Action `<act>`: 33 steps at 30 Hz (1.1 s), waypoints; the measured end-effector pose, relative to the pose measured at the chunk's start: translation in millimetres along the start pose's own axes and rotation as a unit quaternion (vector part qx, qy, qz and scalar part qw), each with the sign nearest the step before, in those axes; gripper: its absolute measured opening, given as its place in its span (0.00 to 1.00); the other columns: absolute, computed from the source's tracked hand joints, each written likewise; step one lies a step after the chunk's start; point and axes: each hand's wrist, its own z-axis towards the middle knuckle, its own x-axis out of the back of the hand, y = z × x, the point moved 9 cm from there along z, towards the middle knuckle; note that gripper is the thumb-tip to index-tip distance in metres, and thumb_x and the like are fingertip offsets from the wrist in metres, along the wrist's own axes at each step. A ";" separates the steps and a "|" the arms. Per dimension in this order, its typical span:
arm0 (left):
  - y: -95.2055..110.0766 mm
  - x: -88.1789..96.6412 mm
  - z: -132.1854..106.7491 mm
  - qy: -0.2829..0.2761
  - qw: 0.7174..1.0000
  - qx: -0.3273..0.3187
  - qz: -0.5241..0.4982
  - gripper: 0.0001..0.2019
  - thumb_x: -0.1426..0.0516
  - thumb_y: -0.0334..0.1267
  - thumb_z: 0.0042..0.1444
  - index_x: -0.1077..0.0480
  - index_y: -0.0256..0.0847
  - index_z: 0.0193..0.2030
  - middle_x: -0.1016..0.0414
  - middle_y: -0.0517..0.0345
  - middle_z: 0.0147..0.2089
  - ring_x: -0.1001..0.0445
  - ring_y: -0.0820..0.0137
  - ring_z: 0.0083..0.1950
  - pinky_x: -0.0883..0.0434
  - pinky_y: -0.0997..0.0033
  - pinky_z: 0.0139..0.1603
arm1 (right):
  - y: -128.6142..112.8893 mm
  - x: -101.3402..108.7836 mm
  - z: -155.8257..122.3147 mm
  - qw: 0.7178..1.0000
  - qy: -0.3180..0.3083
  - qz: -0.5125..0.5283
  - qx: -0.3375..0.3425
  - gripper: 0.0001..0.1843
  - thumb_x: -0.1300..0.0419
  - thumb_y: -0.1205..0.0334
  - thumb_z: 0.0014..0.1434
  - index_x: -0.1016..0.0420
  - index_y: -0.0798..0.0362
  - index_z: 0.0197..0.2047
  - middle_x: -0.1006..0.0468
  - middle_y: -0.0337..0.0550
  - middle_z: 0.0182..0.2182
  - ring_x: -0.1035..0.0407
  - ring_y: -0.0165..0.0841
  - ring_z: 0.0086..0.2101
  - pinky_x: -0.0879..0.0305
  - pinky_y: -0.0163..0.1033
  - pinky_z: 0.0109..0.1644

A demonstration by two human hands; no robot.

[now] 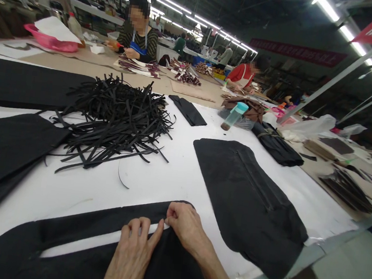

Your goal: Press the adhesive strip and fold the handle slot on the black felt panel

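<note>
A black fabric panel (96,216) lies in front of me, with a long narrow slot through which the white surface shows. My left hand (135,250) rests across the slot, palm down, its fingers bent onto the fabric and its thumb stretched toward the slot's right end. There my right hand (184,226) pinches the fabric's edge between thumb and forefinger, right beside the left thumb. Exactly what lies under its fingertips is hidden. To the right lies another black panel (249,200) with a slit-like line along it.
A heap of thin black strips (117,118) lies beyond my hands on the white tabletop (168,173). Black pieces (7,146) are stacked at left. A bottle with a turquoise lid (235,116) and a folded black bundle (277,145) stand farther back. Co-workers (139,35) sit across the table.
</note>
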 end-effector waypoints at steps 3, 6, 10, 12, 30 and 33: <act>-4.2 -1.0 -2.4 0.022 0.999 0.003 -0.029 0.29 0.50 0.24 0.52 0.42 0.49 0.61 0.33 0.48 0.43 0.33 0.56 0.41 0.32 0.58 0.40 | 3.7 -1.3 1.5 1.000 -0.001 0.000 -0.004 0.04 0.41 0.69 0.47 0.29 0.50 0.25 0.27 0.34 0.24 0.35 0.29 0.30 0.50 0.32 0.32; -9.4 -8.1 -7.3 0.055 0.996 0.000 -0.072 0.27 0.49 0.23 0.50 0.37 0.45 0.57 0.32 0.49 0.44 0.33 0.58 0.42 0.30 0.59 0.40 | 8.8 0.9 3.9 1.000 -0.008 0.003 -0.009 0.04 0.41 0.69 0.46 0.29 0.51 0.24 0.27 0.33 0.24 0.35 0.28 0.29 0.50 0.31 0.30; -13.6 -22.4 -18.2 0.097 0.992 -0.005 -0.081 0.25 0.50 0.21 0.48 0.35 0.38 0.54 0.32 0.47 0.47 0.33 0.59 0.46 0.28 0.61 0.45 | 9.8 2.5 5.3 1.000 -0.014 0.001 -0.010 0.05 0.42 0.70 0.46 0.30 0.51 0.23 0.28 0.33 0.23 0.36 0.28 0.28 0.52 0.32 0.29; -15.6 -26.7 -24.1 0.110 0.990 -0.001 -0.086 0.24 0.51 0.22 0.48 0.34 0.34 0.53 0.31 0.47 0.48 0.33 0.59 0.48 0.28 0.62 0.47 | 8.2 1.5 3.5 1.000 -0.013 -0.005 -0.008 0.05 0.43 0.71 0.46 0.31 0.51 0.23 0.28 0.33 0.23 0.36 0.28 0.29 0.52 0.32 0.29; -101.2 1.9 -136.2 0.229 0.964 0.044 -0.129 0.22 0.56 0.23 0.53 0.34 0.38 0.53 0.30 0.54 0.54 0.39 0.65 0.60 0.35 0.67 0.59 | -93.9 -22.8 -29.4 0.992 -0.050 -0.083 0.077 0.08 0.47 0.64 0.59 0.34 0.46 0.28 0.26 0.37 0.27 0.32 0.35 0.32 0.46 0.36 0.34; -108.9 -12.4 -143.6 0.268 0.951 0.100 -0.120 0.18 0.55 0.26 0.57 0.32 0.39 0.51 0.30 0.53 0.54 0.37 0.64 0.59 0.34 0.65 0.58 | -160.4 -58.1 -34.7 0.979 -0.100 -0.028 0.173 0.06 0.44 0.65 0.56 0.32 0.47 0.27 0.26 0.34 0.26 0.32 0.32 0.32 0.46 0.33 0.33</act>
